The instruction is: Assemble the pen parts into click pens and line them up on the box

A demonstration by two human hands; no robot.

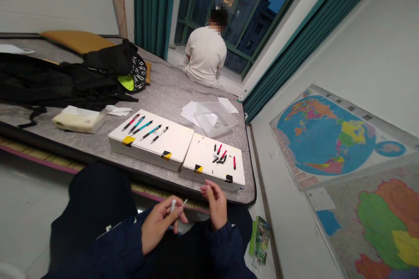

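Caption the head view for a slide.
Left hand holds slim parts beside the right hand, with five pens on a white box.

The tube (173, 205) in the left hand (162, 222) is white. Beyond the right hand (216, 205), red and black pen parts (223, 155) dot a white box (198, 152) with black-and-yellow tape (198, 169). Beyond the left hand, teal-and-black pens (143, 127). Past both, the mattress (160, 83) is mottled grey.
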